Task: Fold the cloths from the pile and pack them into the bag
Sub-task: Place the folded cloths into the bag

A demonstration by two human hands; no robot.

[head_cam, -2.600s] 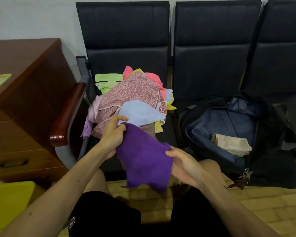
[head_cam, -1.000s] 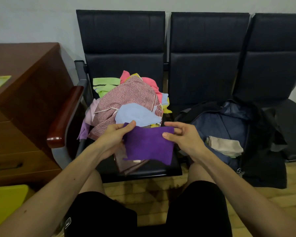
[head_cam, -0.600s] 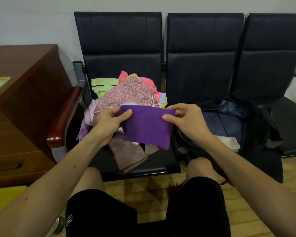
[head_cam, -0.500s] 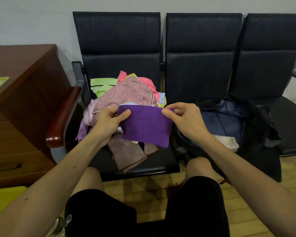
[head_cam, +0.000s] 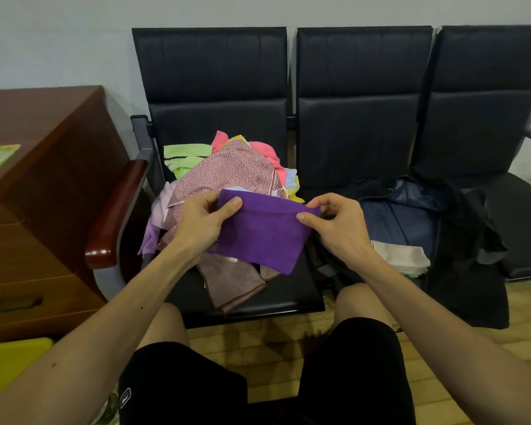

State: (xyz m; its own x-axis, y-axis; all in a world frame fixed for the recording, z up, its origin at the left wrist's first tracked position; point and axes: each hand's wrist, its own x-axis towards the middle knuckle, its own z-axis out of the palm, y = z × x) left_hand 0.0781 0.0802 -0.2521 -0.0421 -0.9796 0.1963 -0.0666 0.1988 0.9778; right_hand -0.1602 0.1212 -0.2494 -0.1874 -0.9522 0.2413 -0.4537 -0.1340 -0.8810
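A purple cloth [head_cam: 262, 233] hangs folded between my hands in front of the left seat. My left hand [head_cam: 201, 220] pinches its upper left corner. Its upper right corner is pinched by my right hand [head_cam: 337, 223]. Behind the cloth, a pile of cloths [head_cam: 227, 173] in pink, green, yellow and a speckled pattern lies on the left seat. A brown cloth [head_cam: 232, 282] lies spread at that seat's front. The open dark bag [head_cam: 460, 240] sits on the middle seat, and a folded beige cloth [head_cam: 402, 256] lies inside it.
Three black seats [head_cam: 362, 124] stand in a row against the wall. A wooden armrest [head_cam: 114, 214] and a brown desk with drawers [head_cam: 37, 210] are at the left. A yellow object [head_cam: 6, 363] sits at the lower left. My knees are near the seat's front edge.
The purple cloth hung loose low over my lap; now both hands have raised it by its top corners, folded shorter, in front of the pile.
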